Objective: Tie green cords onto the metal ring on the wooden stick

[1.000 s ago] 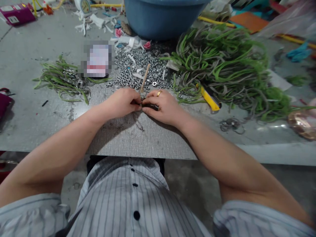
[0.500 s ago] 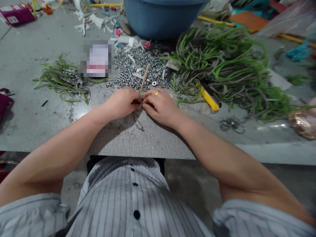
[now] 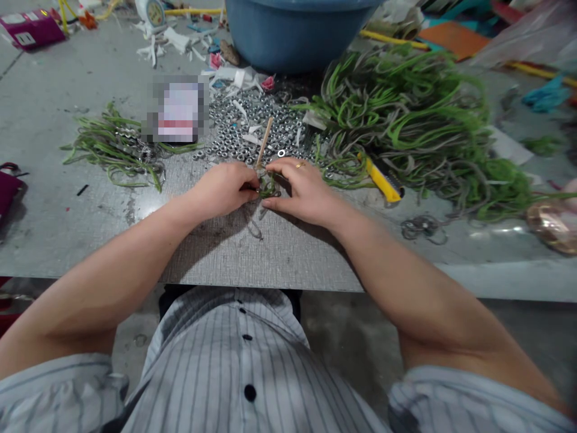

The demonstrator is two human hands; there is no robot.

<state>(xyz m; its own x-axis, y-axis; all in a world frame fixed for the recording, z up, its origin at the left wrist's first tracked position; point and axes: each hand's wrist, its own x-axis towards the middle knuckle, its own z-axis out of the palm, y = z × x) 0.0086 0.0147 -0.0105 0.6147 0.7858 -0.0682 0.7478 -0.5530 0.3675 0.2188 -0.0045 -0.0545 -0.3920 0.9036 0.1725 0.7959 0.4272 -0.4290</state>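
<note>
A small green-and-grey bunch of cord (image 3: 269, 186) sits between my two hands near the middle of the table. Thumb and index finger of my left hand (image 3: 228, 187) are pinched at its left edge; the exact grip is partly hidden. My right hand (image 3: 303, 189), with a gold ring, has its thumb and fingers spread apart around the bunch's right side. A thin grey loop (image 3: 255, 225) lies on the tabletop just below them. Behind the fingertips a wooden stick (image 3: 265, 141) points away, beside a spread of metal nuts (image 3: 225, 143).
To the right lies a big heap of green and grey cords (image 3: 406, 120), with a yellow utility knife (image 3: 381, 179) at its front. A smaller cord bundle (image 3: 117, 147) is on the left, beside a blurred-out phone-like rectangle (image 3: 178, 111). A blue basin (image 3: 297, 36) stands behind.
My right hand has opened and drawn slightly right, its thumb and fingers parting from the left fingertips. The green cord bunch now shows between the hands. My left hand stays nearly still.
</note>
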